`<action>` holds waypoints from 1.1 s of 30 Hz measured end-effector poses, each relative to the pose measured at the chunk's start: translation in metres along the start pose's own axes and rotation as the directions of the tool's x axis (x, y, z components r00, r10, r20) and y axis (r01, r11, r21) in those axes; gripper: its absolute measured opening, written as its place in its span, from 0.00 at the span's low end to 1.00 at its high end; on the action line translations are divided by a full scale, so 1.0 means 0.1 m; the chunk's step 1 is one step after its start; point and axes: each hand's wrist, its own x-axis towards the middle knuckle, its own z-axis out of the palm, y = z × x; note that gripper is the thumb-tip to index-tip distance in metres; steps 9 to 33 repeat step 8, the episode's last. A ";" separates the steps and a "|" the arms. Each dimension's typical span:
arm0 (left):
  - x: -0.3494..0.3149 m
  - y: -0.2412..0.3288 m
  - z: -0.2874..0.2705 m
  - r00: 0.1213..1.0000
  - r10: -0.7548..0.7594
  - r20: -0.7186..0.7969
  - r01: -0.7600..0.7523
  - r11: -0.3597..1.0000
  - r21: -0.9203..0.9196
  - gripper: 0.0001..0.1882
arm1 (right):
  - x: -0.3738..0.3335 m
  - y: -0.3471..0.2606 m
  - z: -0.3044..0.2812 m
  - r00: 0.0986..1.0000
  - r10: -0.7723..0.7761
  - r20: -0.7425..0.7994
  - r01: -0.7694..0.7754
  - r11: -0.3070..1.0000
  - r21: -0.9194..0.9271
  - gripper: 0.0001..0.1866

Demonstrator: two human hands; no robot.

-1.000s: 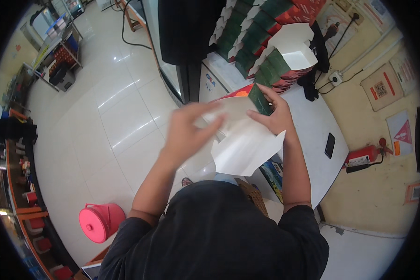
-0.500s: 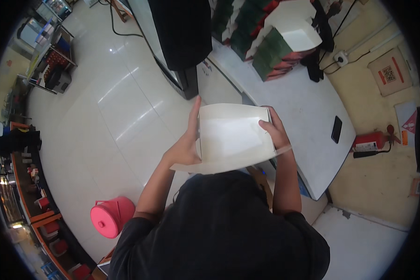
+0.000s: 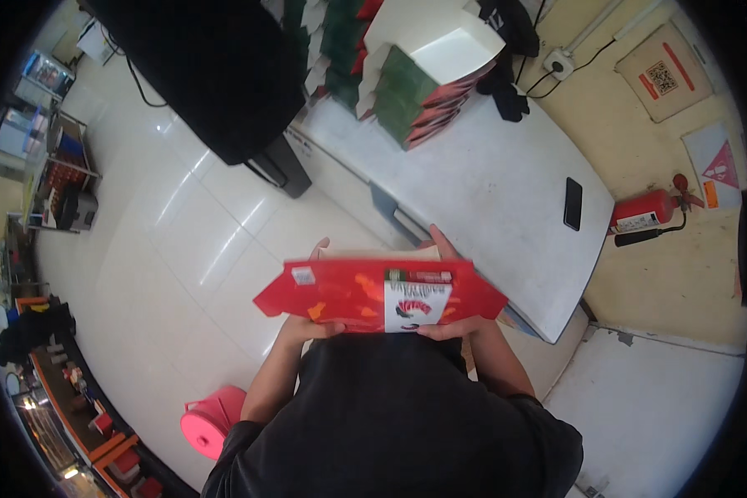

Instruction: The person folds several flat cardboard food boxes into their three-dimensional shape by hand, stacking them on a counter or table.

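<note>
A red printed cardboard food box (image 3: 349,290) is between my two hands, just in front of my chest. Its red outer side, with orange shapes and a white panel, faces up, and a strip of the pale inside shows along the far edge. My left hand (image 3: 305,329) grips the left part, thumb along the near edge, with fingertips showing beyond the far edge. On the other side, my right hand (image 3: 456,329) holds it in the same way. Nested boxes of the same sort, green and red outside (image 3: 407,95), stand stacked on the white table (image 3: 490,183).
A black phone (image 3: 573,204) lies on the table's right part. By the wall are a red fire extinguisher (image 3: 643,212) and a socket (image 3: 559,63) with cables. A black-covered object (image 3: 216,75) stands left of the table. On the floor at lower left is a pink lidded bucket (image 3: 207,427).
The box has been tipped over in my hands: its white inside faced up before, its red printed side does now. My view has shifted, so the table sits farther left in the picture.
</note>
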 end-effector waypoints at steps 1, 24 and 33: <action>0.18 0.10 0.06 0.996 0.062 0.067 -0.063 0.998 0.018 0.61 | 0.03 0.02 -0.05 1.000 -0.020 -0.008 0.020 1.000 -0.001 0.72; 1.32 0.53 0.68 0.998 -0.039 0.058 0.042 0.998 -0.044 0.55 | 0.36 0.10 -0.49 0.762 -0.331 -0.556 0.137 0.923 -0.360 0.58; 1.32 0.53 0.68 0.998 -0.039 0.058 0.042 0.998 -0.044 0.55 | 0.36 0.10 -0.49 0.762 -0.331 -0.556 0.137 0.923 -0.360 0.58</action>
